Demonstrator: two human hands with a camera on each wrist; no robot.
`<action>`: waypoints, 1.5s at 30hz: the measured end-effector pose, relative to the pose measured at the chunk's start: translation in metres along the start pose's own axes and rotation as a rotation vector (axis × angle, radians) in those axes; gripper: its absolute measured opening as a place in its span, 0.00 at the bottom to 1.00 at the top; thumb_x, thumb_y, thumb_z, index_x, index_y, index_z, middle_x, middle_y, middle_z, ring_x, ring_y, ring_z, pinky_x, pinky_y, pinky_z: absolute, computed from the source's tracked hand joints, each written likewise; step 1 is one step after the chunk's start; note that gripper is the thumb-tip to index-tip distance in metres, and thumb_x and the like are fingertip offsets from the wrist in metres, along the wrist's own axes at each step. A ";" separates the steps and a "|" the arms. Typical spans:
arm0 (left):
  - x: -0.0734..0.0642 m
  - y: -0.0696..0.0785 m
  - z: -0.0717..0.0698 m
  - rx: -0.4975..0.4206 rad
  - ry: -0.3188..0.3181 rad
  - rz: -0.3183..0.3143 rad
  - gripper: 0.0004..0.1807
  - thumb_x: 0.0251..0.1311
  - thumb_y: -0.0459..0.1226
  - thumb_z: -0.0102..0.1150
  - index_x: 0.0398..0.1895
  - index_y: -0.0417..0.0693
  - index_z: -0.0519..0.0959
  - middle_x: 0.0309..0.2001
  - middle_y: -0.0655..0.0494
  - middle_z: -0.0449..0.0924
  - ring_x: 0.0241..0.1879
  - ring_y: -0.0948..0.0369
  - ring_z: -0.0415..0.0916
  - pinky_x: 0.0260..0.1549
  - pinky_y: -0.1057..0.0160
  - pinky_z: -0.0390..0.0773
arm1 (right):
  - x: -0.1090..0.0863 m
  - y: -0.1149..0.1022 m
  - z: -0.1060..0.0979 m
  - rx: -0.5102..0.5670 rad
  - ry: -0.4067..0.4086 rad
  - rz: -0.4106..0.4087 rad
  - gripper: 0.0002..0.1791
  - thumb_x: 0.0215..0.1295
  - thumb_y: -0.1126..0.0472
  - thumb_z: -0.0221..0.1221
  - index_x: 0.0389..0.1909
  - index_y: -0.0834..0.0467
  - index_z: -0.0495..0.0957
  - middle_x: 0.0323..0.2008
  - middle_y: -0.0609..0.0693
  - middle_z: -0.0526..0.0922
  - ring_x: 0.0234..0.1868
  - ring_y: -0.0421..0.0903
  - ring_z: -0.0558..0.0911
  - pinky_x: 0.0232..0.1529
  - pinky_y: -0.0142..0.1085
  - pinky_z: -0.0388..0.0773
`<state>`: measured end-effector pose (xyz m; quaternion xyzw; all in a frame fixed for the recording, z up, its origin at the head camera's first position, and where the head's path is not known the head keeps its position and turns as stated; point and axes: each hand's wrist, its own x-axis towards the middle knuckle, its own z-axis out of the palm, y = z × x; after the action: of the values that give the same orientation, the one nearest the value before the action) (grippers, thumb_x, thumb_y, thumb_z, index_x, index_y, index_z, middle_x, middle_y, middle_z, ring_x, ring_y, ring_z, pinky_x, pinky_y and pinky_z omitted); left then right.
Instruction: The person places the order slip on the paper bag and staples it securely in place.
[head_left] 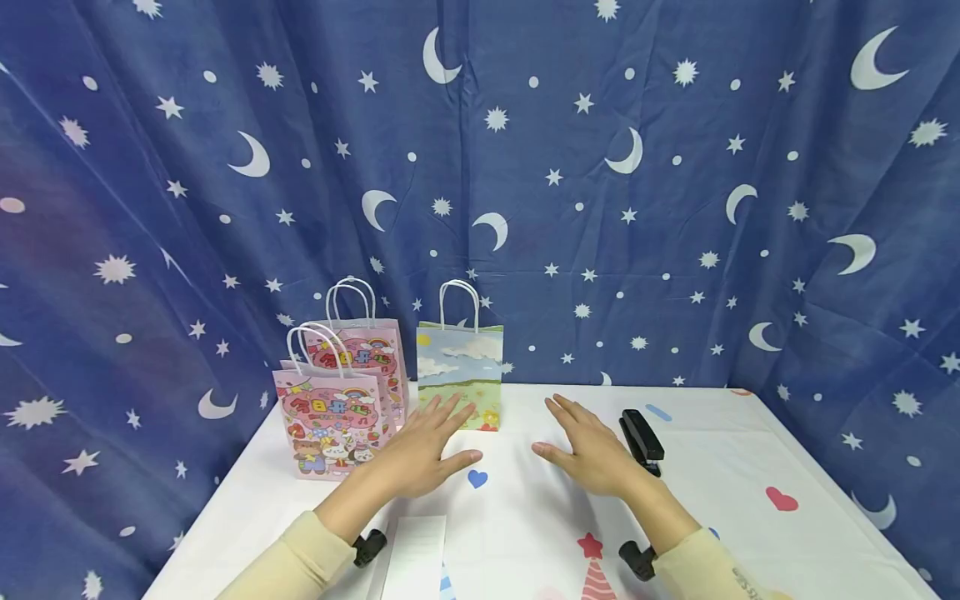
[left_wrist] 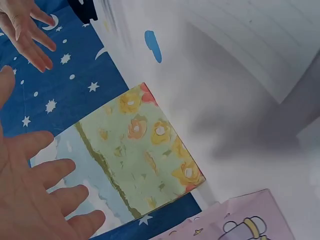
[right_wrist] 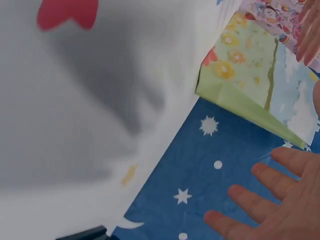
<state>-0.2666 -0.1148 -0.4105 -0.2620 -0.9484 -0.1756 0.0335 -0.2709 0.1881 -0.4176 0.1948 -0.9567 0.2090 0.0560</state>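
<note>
1. Nearest us, at the bottom of the head view: left sleeve (head_left: 292,558) and right sleeve (head_left: 701,571), both pale cream. Lettering on the right one is too small for us to read.
2. Left hand (head_left: 420,450): fingers extended and spread, thumb pointing inward, back upward. We see it raised above the white tablecloth (head_left: 750,467), shadow below.
3. Right hand (head_left: 600,454): similar pose, fingers fanned out, thumb toward the left hand; also raised over the cloth.
4. Landscape bag (head_left: 460,358): upright near the table's far edge, before the blue curtain (head_left: 675,208). We note clouds over a flowery meadow and raised white handles. From the head camera, the left fingertips overlap its lower part; we cannot tell whether they touch.
5. Front pink bag (head_left: 333,425): upright just left of the left hand, cartoon animals and a rainbow on its face. Rear pink bag (head_left: 386,354) stands close behind, partly hidden.
6. Black stapler (head_left: 641,442): on the cloth, just to the right of the right hand.
7. White paper (head_left: 415,554): near the left wrist, cut by the lower frame edge. We make out faint lines on it in the left wrist view.
</note>
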 end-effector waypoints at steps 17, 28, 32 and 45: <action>-0.051 -0.008 -0.012 -0.279 0.065 -0.064 0.31 0.72 0.58 0.57 0.75 0.64 0.70 0.73 0.59 0.73 0.73 0.50 0.70 0.70 0.39 0.70 | -0.002 -0.037 0.018 0.363 -0.086 0.012 0.44 0.71 0.33 0.58 0.80 0.49 0.59 0.79 0.51 0.62 0.79 0.58 0.63 0.74 0.65 0.62; -0.087 -0.028 -0.028 -0.371 0.150 -0.174 0.23 0.70 0.61 0.58 0.65 0.72 0.76 0.65 0.65 0.80 0.69 0.51 0.75 0.60 0.40 0.79 | 0.010 -0.068 0.031 0.441 -0.161 -0.074 0.41 0.73 0.35 0.58 0.79 0.50 0.60 0.77 0.49 0.65 0.77 0.58 0.66 0.74 0.62 0.64; -0.095 -0.043 -0.033 -0.413 0.200 -0.159 0.20 0.73 0.55 0.58 0.63 0.66 0.78 0.60 0.64 0.84 0.62 0.57 0.81 0.59 0.47 0.82 | 0.015 -0.077 0.036 0.448 -0.170 -0.103 0.41 0.74 0.36 0.57 0.80 0.49 0.59 0.77 0.50 0.66 0.76 0.58 0.68 0.72 0.61 0.68; -0.126 -0.095 -0.050 -0.359 0.540 -0.374 0.11 0.75 0.42 0.59 0.52 0.47 0.83 0.47 0.49 0.88 0.41 0.85 0.75 0.36 0.77 0.81 | 0.041 -0.117 0.065 0.646 -0.222 -0.131 0.36 0.74 0.46 0.62 0.78 0.47 0.63 0.72 0.50 0.74 0.71 0.56 0.75 0.70 0.59 0.72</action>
<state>-0.2080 -0.2696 -0.4130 -0.0301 -0.8910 -0.4048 0.2034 -0.2637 0.0487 -0.4248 0.2847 -0.8268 0.4747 -0.0997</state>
